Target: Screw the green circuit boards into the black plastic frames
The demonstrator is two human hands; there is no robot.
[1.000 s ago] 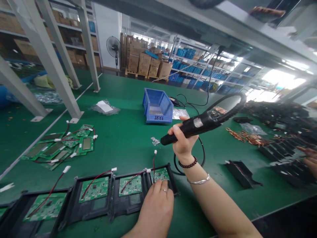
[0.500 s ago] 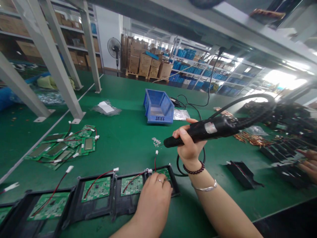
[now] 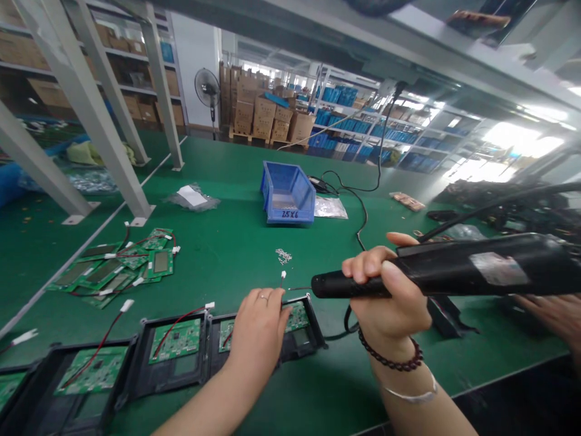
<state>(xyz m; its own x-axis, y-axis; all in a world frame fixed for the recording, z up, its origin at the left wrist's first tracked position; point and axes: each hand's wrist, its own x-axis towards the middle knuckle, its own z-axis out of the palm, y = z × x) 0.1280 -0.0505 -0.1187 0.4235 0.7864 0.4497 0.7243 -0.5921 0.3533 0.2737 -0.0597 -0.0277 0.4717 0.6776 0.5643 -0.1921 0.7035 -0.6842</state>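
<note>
My right hand (image 3: 385, 297) is wrapped around a black electric screwdriver (image 3: 454, 266), held nearly level above the table. Its thin bit points left, close to the top edge of the right-hand black plastic housing (image 3: 318, 321). My left hand (image 3: 256, 327) is closed at the upper edge where that housing meets its neighbour, fingers together and fingertips partly hidden. A green circuit board (image 3: 297, 316) lies inside the right-hand housing. A white connector (image 3: 284, 275) sticks up beyond the fingers. Small loose screws (image 3: 284, 256) lie in a pile behind.
More housings with boards, such as this black housing (image 3: 131, 363), line up leftward. LCD circuit boards (image 3: 113, 266) are heaped at left. A blue bin (image 3: 290, 215) marked 25X6 stands behind the screws. Metal posts (image 3: 109, 121) rise at left. Another person's hand (image 3: 551, 315) is at the right edge.
My right hand has brought the screwdriver to the right and nearer, turning it more level. My left hand has shifted left, uncovering more of the right-hand housing and its board.
</note>
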